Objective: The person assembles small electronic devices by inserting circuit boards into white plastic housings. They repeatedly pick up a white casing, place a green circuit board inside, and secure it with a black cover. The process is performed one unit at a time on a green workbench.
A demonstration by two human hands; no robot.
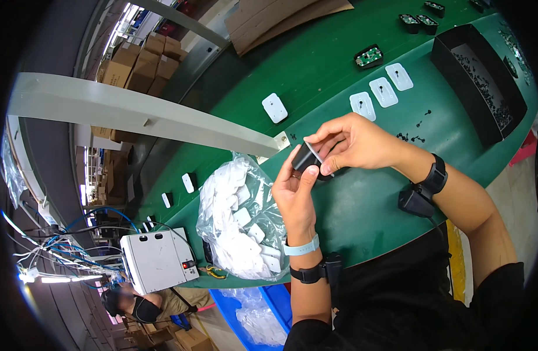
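Note:
My left hand (pixel 293 198) grips a small black plastic housing (pixel 304 158) above the green work surface. My right hand (pixel 365 143) pinches a thin white cover plate (pixel 313 152) against the housing's side, fingers and thumb on its edges. Whether the plate is seated or only held there I cannot tell. Just left of my left wrist lies a clear plastic bag (pixel 239 228) full of white plates. Beyond my right hand lie three white plates (pixel 383 92) in a row, each with a small black piece on it. Small black pieces (pixel 410 138) are scattered nearby.
A black open box (pixel 456 79) of small black parts stands at the right. Farther off lie a housing with a green circuit board (pixel 369 57) and a white-covered unit (pixel 274 108). A metal post (pixel 146 114) crosses at left, above a white machine (pixel 158 260). Another person (pixel 146 307) sits beyond.

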